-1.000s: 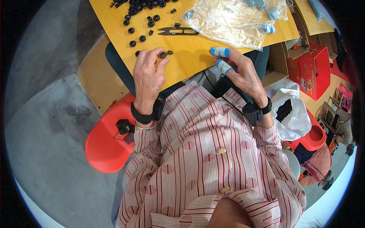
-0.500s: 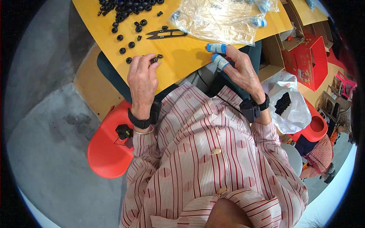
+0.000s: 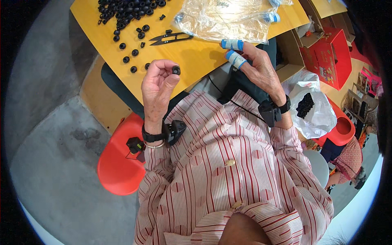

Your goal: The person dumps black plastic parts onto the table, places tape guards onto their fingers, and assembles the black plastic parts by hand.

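Between the thumb and forefinger of my left hand is a small black ring-shaped part, lifted above the near edge of the yellow table. My right hand hovers by the table's right front edge with fingers apart and nothing in them; blue and white tape wraps two of its digits. Several similar loose black parts lie on the table beyond my left hand, trailing from a large heap at the back. Black thread snips rest beside them.
A clear plastic bag covers the back right of the table. To the right stand a red box, cardboard boxes, and a white bag holding black parts on a red stool. Another red stool is at my left.
My left hand has risen off the tabletop and turned, bringing up the black part in its fingertips. My right hand stays nearly in place, fingers still apart.
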Demonstrator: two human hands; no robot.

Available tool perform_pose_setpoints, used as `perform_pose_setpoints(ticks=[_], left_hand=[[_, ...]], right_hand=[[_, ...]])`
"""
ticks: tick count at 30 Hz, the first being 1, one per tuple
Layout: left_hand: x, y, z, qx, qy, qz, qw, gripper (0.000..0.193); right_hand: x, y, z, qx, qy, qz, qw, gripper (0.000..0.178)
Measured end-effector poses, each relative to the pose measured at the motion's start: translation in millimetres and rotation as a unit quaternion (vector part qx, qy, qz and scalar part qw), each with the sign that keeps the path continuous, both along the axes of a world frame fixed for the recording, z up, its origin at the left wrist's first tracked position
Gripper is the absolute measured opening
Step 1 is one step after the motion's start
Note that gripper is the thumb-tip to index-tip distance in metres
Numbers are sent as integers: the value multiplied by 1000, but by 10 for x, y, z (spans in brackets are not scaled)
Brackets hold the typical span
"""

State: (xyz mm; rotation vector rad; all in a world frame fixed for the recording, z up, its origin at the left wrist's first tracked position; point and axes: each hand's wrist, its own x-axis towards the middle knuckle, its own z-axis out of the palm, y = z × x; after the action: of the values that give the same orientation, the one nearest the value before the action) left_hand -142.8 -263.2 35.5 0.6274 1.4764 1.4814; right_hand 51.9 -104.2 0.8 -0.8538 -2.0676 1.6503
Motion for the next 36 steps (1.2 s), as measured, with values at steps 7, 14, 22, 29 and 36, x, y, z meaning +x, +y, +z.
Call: perform_pose_setpoints(ticks=[7, 14, 22, 29, 36], left_hand=[[82, 27, -66, -18, 23, -38, 999, 27], [154, 174, -284, -40, -24, -92, 995, 20], [205, 254, -354, -53, 5, -93, 994, 19], [276, 237, -411, -35, 84, -102, 991, 18], [282, 224, -423, -45, 111, -106, 987, 20]], right_hand=[[50, 95, 23, -1, 9, -64, 998, 29], [187, 577, 47, 90, 32, -172, 980, 33], [-80, 922, -22, 269, 0, -140, 953, 21], [-315, 1039, -236, 346, -36, -104, 932, 17], [-433, 1254, -162, 444, -97, -53, 889, 25]])
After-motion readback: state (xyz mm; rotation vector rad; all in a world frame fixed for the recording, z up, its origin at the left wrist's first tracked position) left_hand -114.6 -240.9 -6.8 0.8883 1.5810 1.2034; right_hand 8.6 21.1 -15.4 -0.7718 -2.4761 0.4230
